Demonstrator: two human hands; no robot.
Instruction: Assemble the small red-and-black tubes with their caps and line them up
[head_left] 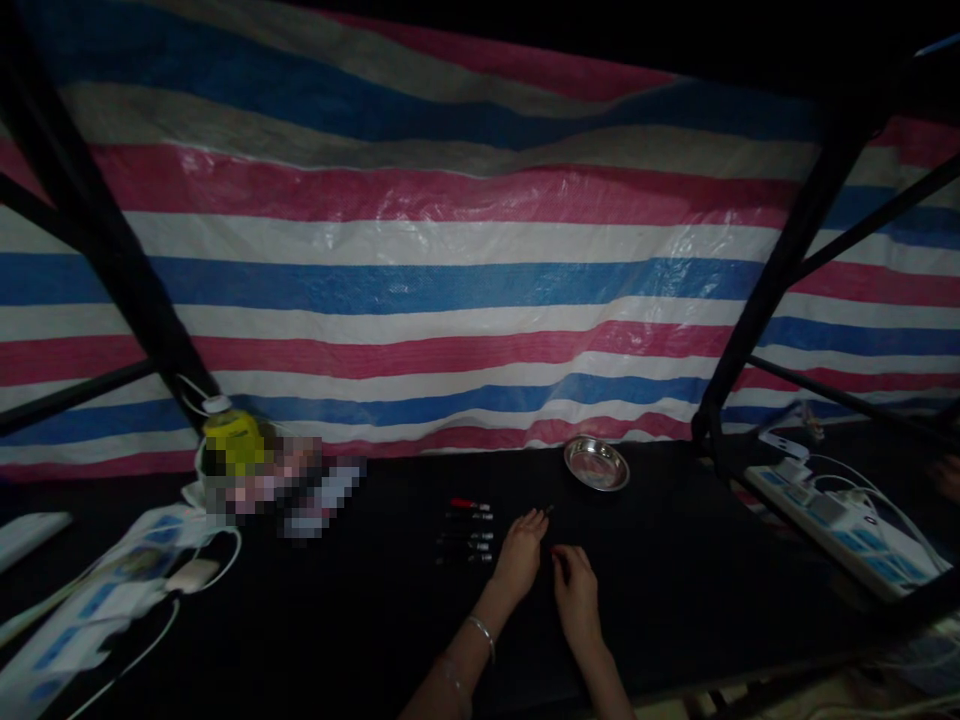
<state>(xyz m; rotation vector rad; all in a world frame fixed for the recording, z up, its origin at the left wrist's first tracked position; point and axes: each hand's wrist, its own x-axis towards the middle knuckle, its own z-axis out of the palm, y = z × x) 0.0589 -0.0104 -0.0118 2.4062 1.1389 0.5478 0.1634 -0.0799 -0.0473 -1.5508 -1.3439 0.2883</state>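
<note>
Both my hands rest on a black table (675,580). My left hand (519,555), with a bracelet on the wrist, lies palm down with fingers apart, just right of a short row of small dark cable connectors (466,535), one with a red tip. My right hand (576,590) sits beside it and pinches a tiny red piece (556,550) at its fingertips. A small round metal dish (596,464) stands farther back, to the right of both hands.
A striped red, white and blue tarp (450,280) hangs behind the table. Black frame bars (772,280) cross both sides. White power strips with cables lie at the right (847,520) and left (112,590). A yellow-capped bottle (232,440) stands at the back left.
</note>
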